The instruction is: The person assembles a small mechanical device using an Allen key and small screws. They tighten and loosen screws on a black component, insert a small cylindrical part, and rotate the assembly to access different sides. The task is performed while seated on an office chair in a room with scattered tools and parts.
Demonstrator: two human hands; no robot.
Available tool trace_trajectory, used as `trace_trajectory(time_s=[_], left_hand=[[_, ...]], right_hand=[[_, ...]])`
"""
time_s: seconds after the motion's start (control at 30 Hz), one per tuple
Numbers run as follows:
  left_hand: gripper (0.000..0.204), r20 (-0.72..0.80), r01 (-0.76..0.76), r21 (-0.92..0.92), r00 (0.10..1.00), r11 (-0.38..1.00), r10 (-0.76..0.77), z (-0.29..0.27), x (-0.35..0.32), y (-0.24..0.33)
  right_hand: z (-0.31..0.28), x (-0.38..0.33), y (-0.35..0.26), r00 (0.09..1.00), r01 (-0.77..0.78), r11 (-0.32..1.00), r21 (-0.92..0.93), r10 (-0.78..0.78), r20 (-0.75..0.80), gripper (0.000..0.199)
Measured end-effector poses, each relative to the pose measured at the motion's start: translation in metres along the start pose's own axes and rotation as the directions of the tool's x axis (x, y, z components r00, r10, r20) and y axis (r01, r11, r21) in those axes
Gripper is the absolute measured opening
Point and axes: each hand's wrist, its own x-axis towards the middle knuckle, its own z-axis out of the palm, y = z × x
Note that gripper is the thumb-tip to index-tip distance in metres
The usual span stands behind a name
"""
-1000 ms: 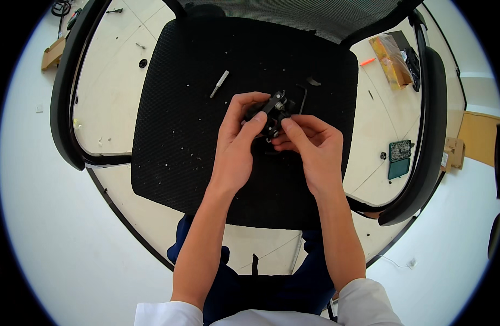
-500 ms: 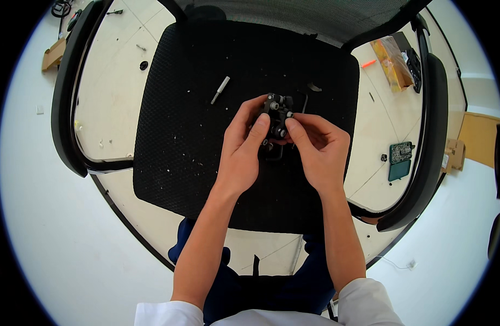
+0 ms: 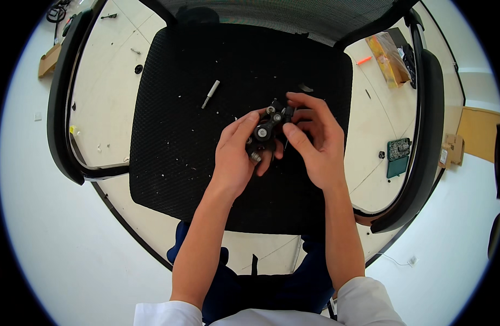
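Above the chair seat (image 3: 174, 146), my left hand (image 3: 236, 157) grips a small black metal assembly (image 3: 263, 132) with silver bolts and round joints. Its thumb lies along the left side, and fingers curl beneath. My right hand (image 3: 318, 138) closes around the assembly's upper right end, thumb on the near side and fingers bent behind. The exact kind of this part cannot be made out. Left of the hands, a slim tool (image 3: 211, 94) with a white handle and a metal tip lies on the seat. Beyond the right hand rests a small curved grey piece (image 3: 305, 87).
Black armrests (image 3: 70, 98) flank the seat, with a mesh backrest (image 3: 282, 22) at the far side. On the floor to the right are an open green case (image 3: 398, 157), an orange stick (image 3: 364, 60) and a yellow package (image 3: 388, 57). Pale crumbs dot the seat.
The black assembly has been turned and tilted, showing a large round bolt. My left hand has shifted slightly left; my right fingers have risen toward its upper end. The view has shifted slightly.
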Motion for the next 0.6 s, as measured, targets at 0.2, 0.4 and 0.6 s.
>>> trace_trajectory(time_s=[0.2, 0.4, 0.6], left_hand=[[0.04, 0.003, 0.076, -0.028, 0.997, 0.997, -0.076, -0.005, -0.001, 0.001], [0.039, -0.083, 0.113, -0.035, 0.99, 0.993, -0.116, -0.004, 0.0, -0.001], [0.038, -0.048, 0.097, -0.053, 0.994, 0.994, -0.1, -0.001, -0.002, -0.001]], right_hand=[[0.001, 0.001, 0.008, 0.981, 0.161, 0.98, -0.119, -0.146, 0.124, 0.031], [0.004, 0.0, 0.007, 0.982, 0.126, 0.982, -0.138, -0.104, 0.155, 0.035], [0.007, -0.003, 0.002, 0.983, 0.168, 0.945, -0.281, -0.138, 0.124, 0.046]])
